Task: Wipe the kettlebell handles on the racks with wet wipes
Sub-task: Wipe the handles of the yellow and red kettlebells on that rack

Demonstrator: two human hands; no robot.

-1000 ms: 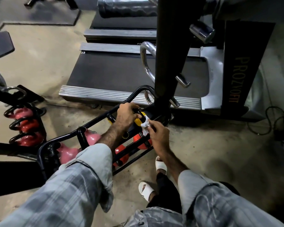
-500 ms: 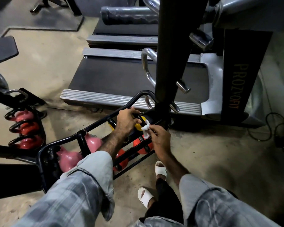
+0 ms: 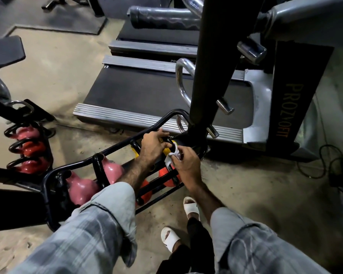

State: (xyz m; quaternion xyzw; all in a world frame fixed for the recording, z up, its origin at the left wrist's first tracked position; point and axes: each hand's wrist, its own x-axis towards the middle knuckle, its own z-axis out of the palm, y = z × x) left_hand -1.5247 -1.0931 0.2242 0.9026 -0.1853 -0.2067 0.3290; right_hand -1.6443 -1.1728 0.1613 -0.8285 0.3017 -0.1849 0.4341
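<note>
A low black tube rack [image 3: 115, 147] on the floor holds pink kettlebells [image 3: 81, 188] at its left, orange ones [image 3: 167, 175] lower down and a yellow kettlebell [image 3: 167, 150] at its right end. My left hand [image 3: 151, 146] grips the yellow kettlebell's black handle from above. My right hand [image 3: 184, 162] pinches a crumpled white wet wipe [image 3: 173, 156] against that handle. Most of the yellow kettlebell is hidden under my hands.
A black upright post [image 3: 210, 62] with chrome pegs rises just behind the rack's right end. A treadmill [image 3: 147, 93] lies beyond it. A second rack with red kettlebells [image 3: 28, 147] stands at the left. Cables [image 3: 329, 165] lie on the floor at right. My white sandals [image 3: 190, 205] are below.
The view has shifted a little, so the hands and rack sit lower in the frame. Both hands stay on the yellow kettlebell's handle, the wipe shifting slightly along it.
</note>
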